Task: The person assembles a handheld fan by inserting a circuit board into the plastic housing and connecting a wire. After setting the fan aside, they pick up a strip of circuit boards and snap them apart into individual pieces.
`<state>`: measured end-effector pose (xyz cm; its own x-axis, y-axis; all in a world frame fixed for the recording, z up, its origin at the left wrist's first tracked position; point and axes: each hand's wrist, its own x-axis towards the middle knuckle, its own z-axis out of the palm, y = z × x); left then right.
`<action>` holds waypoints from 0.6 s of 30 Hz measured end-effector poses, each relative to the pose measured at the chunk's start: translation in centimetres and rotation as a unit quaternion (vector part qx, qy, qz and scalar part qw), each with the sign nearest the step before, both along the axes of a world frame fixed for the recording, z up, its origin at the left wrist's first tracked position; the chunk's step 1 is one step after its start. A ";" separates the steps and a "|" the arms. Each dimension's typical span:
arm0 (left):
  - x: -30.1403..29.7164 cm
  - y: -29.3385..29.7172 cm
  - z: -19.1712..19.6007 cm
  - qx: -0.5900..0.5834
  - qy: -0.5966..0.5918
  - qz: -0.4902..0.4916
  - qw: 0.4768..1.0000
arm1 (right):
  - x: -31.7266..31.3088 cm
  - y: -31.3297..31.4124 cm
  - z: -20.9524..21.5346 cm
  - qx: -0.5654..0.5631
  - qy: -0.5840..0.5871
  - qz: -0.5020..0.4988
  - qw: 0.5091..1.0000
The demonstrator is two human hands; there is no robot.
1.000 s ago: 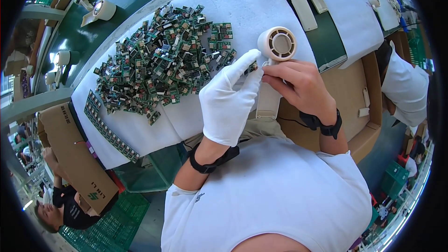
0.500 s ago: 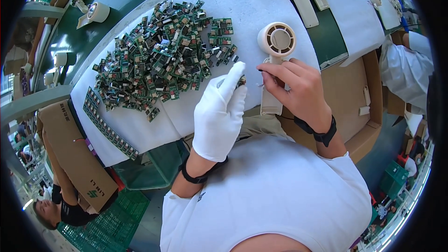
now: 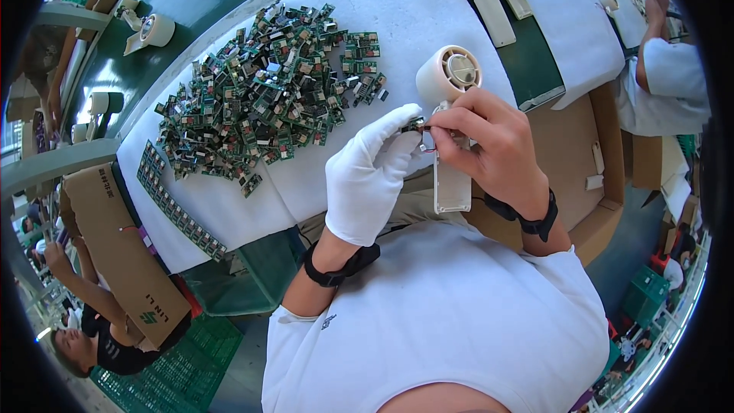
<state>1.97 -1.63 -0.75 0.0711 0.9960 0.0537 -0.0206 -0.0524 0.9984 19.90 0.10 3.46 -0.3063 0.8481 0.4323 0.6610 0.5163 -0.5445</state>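
Observation:
My left hand (image 3: 365,176), in a white glove, pinches a small green circuit board (image 3: 414,123) between thumb and fingers. My bare right hand (image 3: 489,138) is closed, its fingertips meeting at the board's right edge. Whatever lies between those fingertips is too small to make out. Just below them hang thin red and dark wires with a small white plug (image 3: 424,148). Behind my right hand lies a cream handheld fan with a round head (image 3: 449,74) and an opened handle (image 3: 453,183); my fingers hide where they join.
A heap of circuit boards (image 3: 252,92) covers the left of the white foam sheet (image 3: 397,0). A strip of joined boards (image 3: 176,203) lies along its near left edge. More fan parts (image 3: 489,11) lie at the far right, above an open cardboard box (image 3: 566,160). Other people work on both sides.
My left hand has moved right and slightly up with the circuit board, bringing it against my right fingertips. The fan has shifted and turned a little. At right, a co-worker's arm has risen.

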 end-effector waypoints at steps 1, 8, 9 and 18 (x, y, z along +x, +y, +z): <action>0.1 -0.1 0.1 -0.005 -0.005 -0.004 1.000 | 0.1 0.0 0.0 0.000 0.001 0.000 1.000; -0.7 0.1 0.2 0.053 0.041 -0.037 0.997 | 0.7 0.3 0.2 -0.003 -0.017 0.042 0.999; -0.9 0.3 0.5 0.062 0.059 -0.052 0.995 | 0.7 0.4 0.1 -0.004 -0.017 0.041 0.999; 0.9 -0.2 -0.2 0.197 0.146 0.044 0.968 | -1.0 -1.3 -1.0 -0.018 0.049 -0.042 0.998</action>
<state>2.85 -1.81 -0.97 0.0553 0.9048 0.4221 0.2811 -0.4198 0.8630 18.94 -1.24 2.42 -0.1914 0.8848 0.4249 0.6438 0.4399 -0.6261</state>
